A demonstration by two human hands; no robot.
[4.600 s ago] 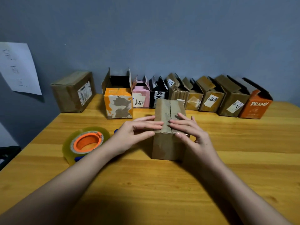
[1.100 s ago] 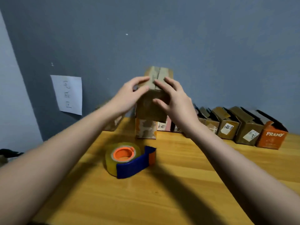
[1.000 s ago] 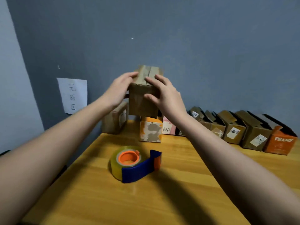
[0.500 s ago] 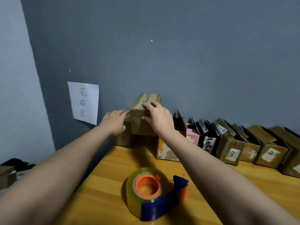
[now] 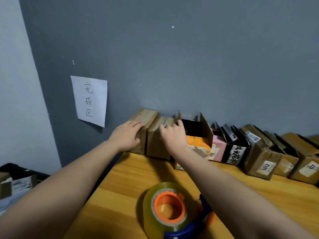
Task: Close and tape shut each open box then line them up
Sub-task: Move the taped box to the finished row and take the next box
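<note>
Closed brown boxes: two — one at the far left of the row (image 5: pixel 146 116) and one touching its right side (image 5: pixel 156 144).
Open boxes: at least six along the wall — an orange one (image 5: pixel 198 144), a pink one (image 5: pixel 217 150), a black one (image 5: pixel 235 153), then three brown ones, labelled 3012 (image 5: pixel 262 157), unreadable (image 5: pixel 287 164) and 07 (image 5: pixel 309 163); the row runs out of view at the right edge, so the full count cannot be told.
Tape dispensers: one, with a clear roll on an orange core (image 5: pixel 170 209).
Paper notes on the wall: one (image 5: pixel 89 100).
Hands: two, the left hand (image 5: pixel 126 137) and the right hand (image 5: pixel 172 136).
Tables: one (image 5: pixel 131 173).
</note>
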